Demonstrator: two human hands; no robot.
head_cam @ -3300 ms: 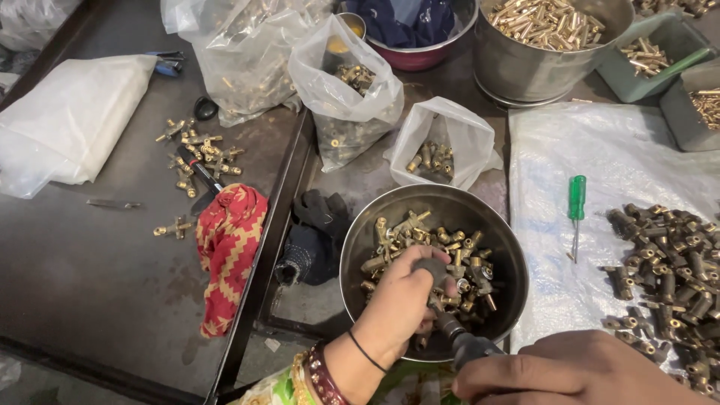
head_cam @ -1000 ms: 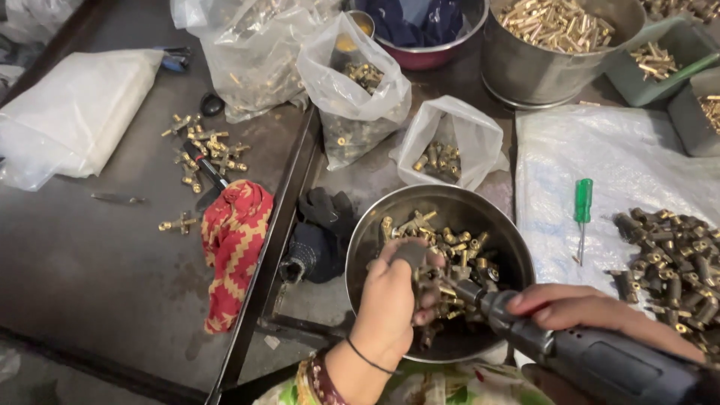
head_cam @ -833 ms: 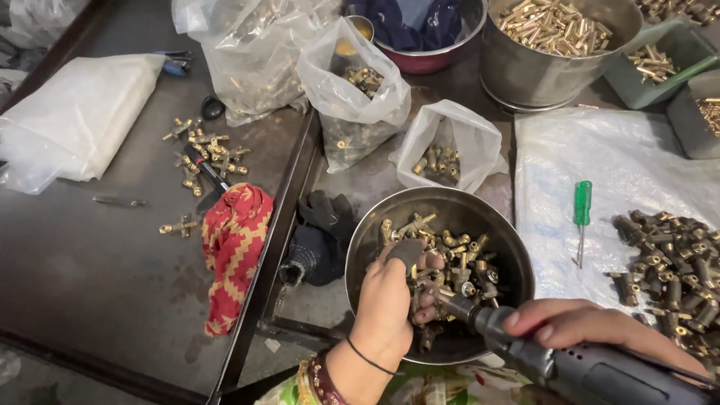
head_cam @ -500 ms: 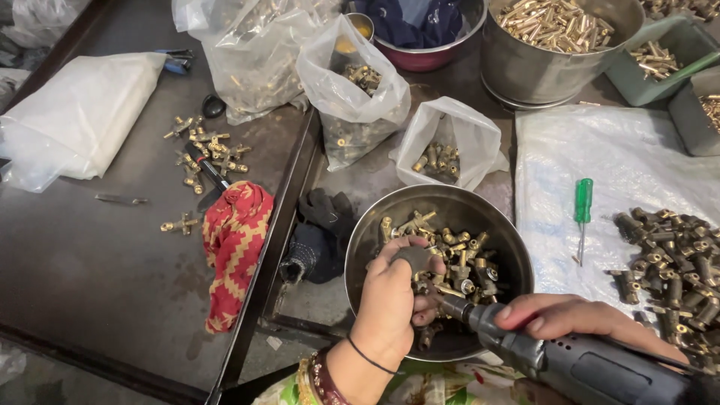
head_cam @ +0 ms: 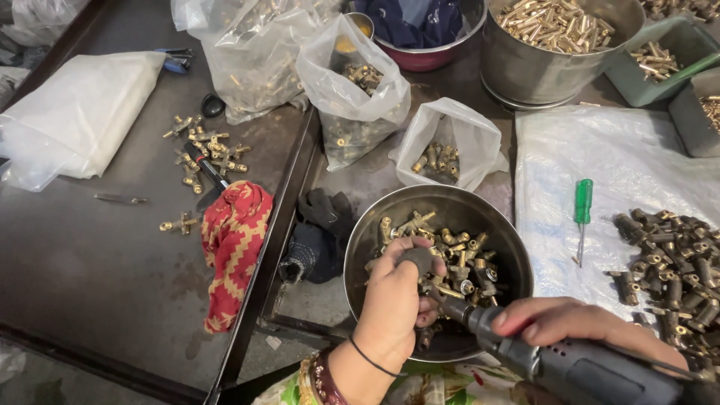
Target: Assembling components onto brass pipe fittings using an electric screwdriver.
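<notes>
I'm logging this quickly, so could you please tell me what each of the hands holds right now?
Left hand: closed on a small fitting.
Right hand: closed around the power driver.

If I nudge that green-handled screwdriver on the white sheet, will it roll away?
The green-handled screwdriver looks round-handled, so it may roll sideways a bit. The white plastic sheet under it is wrinkled, which probably stops it soon. It looks small and thin-shafted, likely light and stiff.

The left hand (head_cam: pixel 396 300) pinches a brass fitting (head_cam: pixel 417 261) over the steel bowl (head_cam: pixel 367 232) while the right hand (head_cam: pixel 577 326) holds a power driver (head_cam: pixel 555 364) against it.
</notes>
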